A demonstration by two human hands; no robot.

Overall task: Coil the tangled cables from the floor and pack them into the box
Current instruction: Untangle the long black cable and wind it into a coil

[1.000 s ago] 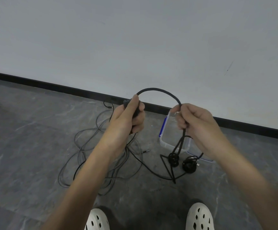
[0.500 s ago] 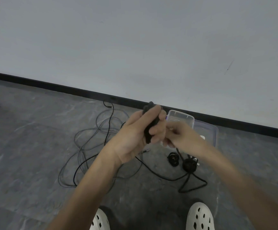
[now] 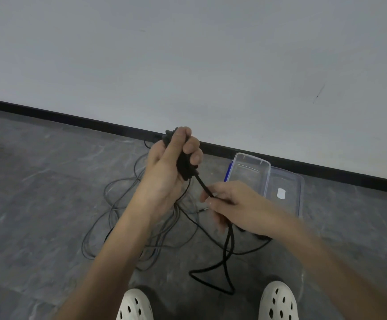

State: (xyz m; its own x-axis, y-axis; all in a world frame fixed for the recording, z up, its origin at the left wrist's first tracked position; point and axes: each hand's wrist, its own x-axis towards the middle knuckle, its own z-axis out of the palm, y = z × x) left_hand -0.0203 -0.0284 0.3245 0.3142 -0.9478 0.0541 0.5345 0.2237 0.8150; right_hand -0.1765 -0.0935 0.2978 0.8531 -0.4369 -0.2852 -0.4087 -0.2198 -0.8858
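My left hand [image 3: 171, 165] is raised and grips a small bundle of thick black cable [image 3: 184, 167], with the thumb pressed on top. A taut stretch of that cable runs down to my right hand [image 3: 236, 209], which pinches it between thumb and fingers. Below the right hand the cable hangs in a loop onto the floor [image 3: 225, 273]. A tangle of thin grey and black cables [image 3: 118, 218] lies on the floor behind my left forearm. The clear plastic box [image 3: 249, 162] stands open beyond my right hand.
The box's clear lid [image 3: 289, 204] lies flat beside it on the right. A black skirting strip [image 3: 72, 118] runs along the white wall. My two white perforated shoes [image 3: 278, 301] show at the bottom edge on the grey stone floor.
My left hand has risen a little with the gathered cable. My right hand has dropped down and right along the cable, drawing a length taut. The arch seen a second ago is folded into the left hand.
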